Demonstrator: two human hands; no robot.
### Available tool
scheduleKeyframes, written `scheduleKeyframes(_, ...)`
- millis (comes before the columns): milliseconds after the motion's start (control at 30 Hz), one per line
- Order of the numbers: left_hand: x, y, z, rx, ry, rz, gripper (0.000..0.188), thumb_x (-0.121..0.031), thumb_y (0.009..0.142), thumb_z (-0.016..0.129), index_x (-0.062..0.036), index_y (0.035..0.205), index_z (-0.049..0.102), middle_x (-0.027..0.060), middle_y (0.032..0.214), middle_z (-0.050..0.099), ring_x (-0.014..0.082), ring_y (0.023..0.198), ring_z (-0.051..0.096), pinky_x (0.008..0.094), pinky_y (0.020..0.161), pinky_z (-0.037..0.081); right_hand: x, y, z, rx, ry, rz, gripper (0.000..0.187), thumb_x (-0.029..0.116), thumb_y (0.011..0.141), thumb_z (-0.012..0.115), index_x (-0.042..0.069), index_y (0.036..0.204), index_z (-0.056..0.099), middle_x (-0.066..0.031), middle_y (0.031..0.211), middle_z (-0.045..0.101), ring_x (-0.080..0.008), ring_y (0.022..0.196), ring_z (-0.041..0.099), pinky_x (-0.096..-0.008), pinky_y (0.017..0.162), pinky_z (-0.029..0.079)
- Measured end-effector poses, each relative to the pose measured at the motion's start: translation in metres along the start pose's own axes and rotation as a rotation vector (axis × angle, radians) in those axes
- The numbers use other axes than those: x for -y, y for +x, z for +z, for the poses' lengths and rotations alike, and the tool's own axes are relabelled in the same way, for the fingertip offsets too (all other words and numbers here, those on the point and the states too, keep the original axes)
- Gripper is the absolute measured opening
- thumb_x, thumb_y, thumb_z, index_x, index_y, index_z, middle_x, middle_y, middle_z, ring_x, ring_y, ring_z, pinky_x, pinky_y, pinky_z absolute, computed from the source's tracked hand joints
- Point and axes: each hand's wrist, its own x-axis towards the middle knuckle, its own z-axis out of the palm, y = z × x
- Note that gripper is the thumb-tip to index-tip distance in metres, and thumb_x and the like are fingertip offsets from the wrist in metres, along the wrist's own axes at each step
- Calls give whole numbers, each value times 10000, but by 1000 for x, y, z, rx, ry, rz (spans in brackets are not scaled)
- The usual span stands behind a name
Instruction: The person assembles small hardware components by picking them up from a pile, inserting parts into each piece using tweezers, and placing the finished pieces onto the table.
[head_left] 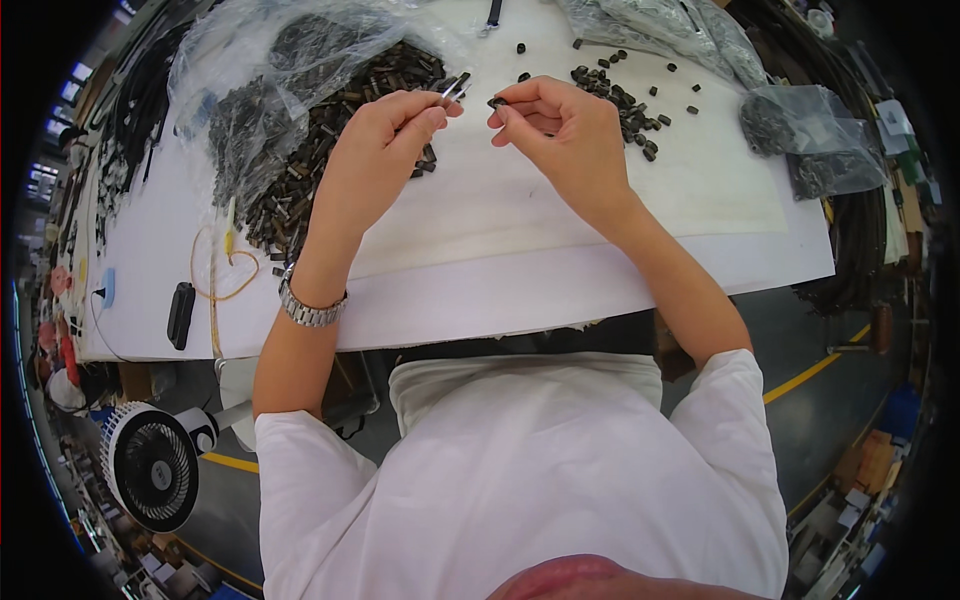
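Observation:
Over the white table, my left hand [385,140] is closed in a pinch on a slim piece with shiny metal and a dark end [455,88]; its exact kind is too small to tell. My right hand [565,140], fingers curled, pinches a small black piece [497,102] between thumb and forefinger. The two pieces are close together but apart. Left of and behind my left hand lies a heap of small dark cylindrical parts [280,205], partly under clear plastic. Beyond my right hand several short black pieces [625,105] are scattered.
A clear plastic bag [235,80] covers the heap's left side. Other bags [830,135] lie at the right edge. A black oblong object [180,315] and a yellow cord [240,290] lie near left. A fan [155,465] stands below the table's left end. Dark strips [150,100] hang at far left.

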Motion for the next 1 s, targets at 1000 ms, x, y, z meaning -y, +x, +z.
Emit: scheduleKeyframes(1000,-35,-24,20,23,199,27,166,-99,1025,657,25,1091,746,46,667,666,94,521,653,245,433,461,-8,-7,12,-83,-582,-470,148,76,887,762,61,991,658,-80,779,739,-231,661,731,-331,565,546)
